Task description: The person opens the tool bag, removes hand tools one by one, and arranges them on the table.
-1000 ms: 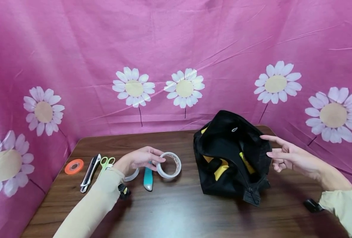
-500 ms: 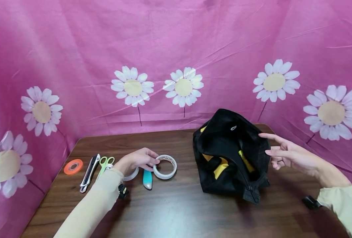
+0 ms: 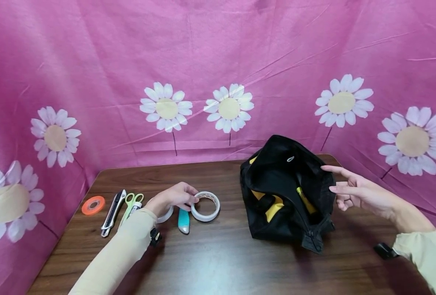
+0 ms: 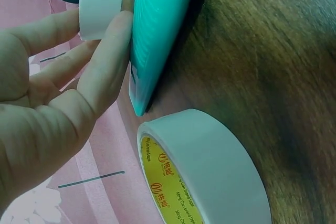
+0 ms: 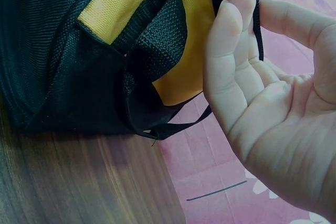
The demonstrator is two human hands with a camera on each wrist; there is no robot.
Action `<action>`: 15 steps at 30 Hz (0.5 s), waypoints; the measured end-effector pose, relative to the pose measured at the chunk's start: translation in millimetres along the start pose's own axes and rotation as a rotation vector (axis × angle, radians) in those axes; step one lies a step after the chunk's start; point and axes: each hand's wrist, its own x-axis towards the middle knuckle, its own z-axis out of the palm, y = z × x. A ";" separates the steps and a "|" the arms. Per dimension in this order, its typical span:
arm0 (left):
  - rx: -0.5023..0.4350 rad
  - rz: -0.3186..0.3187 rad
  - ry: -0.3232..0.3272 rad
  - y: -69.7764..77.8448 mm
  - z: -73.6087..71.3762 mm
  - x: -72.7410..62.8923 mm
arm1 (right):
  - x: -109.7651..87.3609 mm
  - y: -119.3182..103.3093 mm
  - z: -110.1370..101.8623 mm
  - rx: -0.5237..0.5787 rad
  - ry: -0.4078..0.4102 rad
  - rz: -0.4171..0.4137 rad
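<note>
My left hand [image 3: 173, 196] pinches the left edge of a white roll of tape [image 3: 206, 218] low over the table; the left wrist view shows the roll [image 4: 102, 3] between thumb and fingers. Just below the hand lies a teal-handled cutter [image 3: 183, 222], close beside the thumb [image 4: 122, 30]. A second white tape roll [image 4: 220, 166], with a yellow printed core, is partly hidden by the left wrist in the head view. On the right, my right hand [image 3: 369, 198] holds the rim of an unzipped black bag [image 3: 266, 172], fingers on its outer side. Inside shows a yellow slim item [image 3: 306, 202].
At the table's left lie an orange tape ring [image 3: 93, 205], a white-and-black utility knife [image 3: 113, 213], green-handled scissors [image 3: 130, 199] and a small white tube [image 3: 136, 207]. A pink flowered cloth [image 3: 196, 49] hangs behind the brown wooden table [image 3: 218, 262].
The left hand has brought the roll of tape slightly left and lower, toward the teal cutter. The right hand stays at the bag's rim, and the bag stands as before.
</note>
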 end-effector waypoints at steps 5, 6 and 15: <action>-0.016 -0.001 0.007 -1.0 -0.3 2.0 | -0.3 0.5 0.5 -0.009 -0.004 -0.012; -0.016 -0.001 0.011 -1.1 -0.6 2.2 | -0.4 0.4 0.8 -0.005 -0.005 -0.011; -0.005 0.014 0.052 3.4 -1.7 -3.1 | -1.9 0.3 1.3 0.047 -0.024 -0.018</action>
